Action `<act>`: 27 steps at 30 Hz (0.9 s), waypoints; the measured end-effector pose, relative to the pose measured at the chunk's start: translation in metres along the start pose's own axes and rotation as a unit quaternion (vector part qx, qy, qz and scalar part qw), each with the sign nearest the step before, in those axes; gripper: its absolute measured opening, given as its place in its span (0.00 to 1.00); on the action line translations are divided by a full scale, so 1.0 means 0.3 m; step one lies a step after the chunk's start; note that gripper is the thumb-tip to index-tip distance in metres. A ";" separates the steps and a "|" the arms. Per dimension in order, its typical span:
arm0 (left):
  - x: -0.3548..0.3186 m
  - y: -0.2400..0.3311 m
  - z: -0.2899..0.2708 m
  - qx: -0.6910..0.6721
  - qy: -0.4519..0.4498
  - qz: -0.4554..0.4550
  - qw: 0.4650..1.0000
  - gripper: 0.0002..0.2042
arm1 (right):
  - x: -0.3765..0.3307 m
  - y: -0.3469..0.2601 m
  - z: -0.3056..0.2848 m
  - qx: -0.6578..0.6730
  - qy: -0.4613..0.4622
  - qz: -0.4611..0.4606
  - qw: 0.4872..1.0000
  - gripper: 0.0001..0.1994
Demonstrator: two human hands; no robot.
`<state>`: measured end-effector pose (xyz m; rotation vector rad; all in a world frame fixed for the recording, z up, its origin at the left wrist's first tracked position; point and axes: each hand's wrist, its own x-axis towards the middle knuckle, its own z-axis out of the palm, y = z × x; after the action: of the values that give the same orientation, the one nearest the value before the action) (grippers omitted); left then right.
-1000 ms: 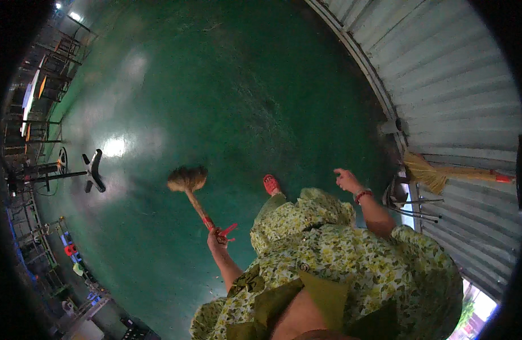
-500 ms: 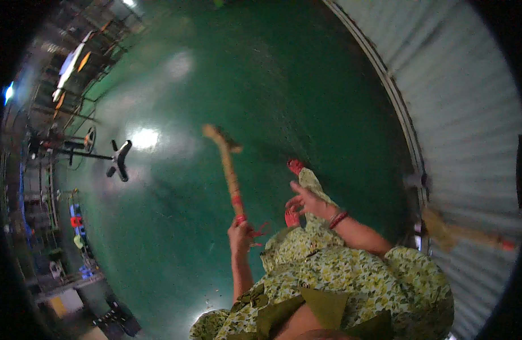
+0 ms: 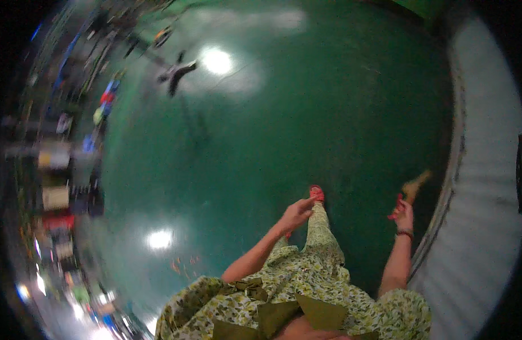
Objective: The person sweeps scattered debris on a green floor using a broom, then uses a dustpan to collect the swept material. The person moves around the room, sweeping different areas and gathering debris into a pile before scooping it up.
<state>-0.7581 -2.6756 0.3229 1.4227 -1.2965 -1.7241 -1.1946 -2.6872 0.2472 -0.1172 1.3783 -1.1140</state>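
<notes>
On the right, beside the wall, my right hand (image 3: 404,215) is closed around a tan stick-like tool (image 3: 415,186). Its far end bends to one side, and red strands or wrapping show at my fingers; blur keeps me from telling its exact kind. A dark red bracelet (image 3: 404,233) circles that wrist. My left hand (image 3: 298,214) hangs in front of my legs with its fingers loosely stretched and nothing visible in them. Below it are my patterned green-and-white trousers (image 3: 322,233) and a red shoe (image 3: 316,192).
Glossy green floor (image 3: 261,124) spreads ahead. A pale corrugated wall (image 3: 490,170) runs along the right. At the upper left stands a dark star-shaped base (image 3: 181,73) of a stand or chair. Blurred shelves and boxes (image 3: 55,198) line the left side.
The tan tool was in my left hand; now my left hand is empty and my right holds such a tool. The view has turned, and a similar tan thing by the wall is out of sight.
</notes>
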 end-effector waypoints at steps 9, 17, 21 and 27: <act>-1.196 -0.647 -0.333 -0.130 0.442 -0.484 0.744 0.23 | 0.477 0.100 0.151 -0.128 0.070 0.217 0.965 0.08; -1.705 -0.635 0.325 -0.354 0.441 -0.487 0.666 0.20 | 0.224 0.637 0.864 -0.515 0.006 0.132 0.847 0.03; -1.828 -0.755 0.468 -0.346 0.418 -0.438 0.717 0.19 | -0.058 1.036 1.055 -0.655 -0.095 0.088 0.745 0.02; -1.847 -0.898 0.325 -0.503 0.514 -0.361 0.594 0.18 | -0.452 1.512 1.237 -0.700 -0.262 0.161 0.644 0.04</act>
<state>-0.6478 -2.0619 0.3045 1.6834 0.9131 -1.1153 -0.6168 -2.5527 0.1485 -1.1684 1.3212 0.5160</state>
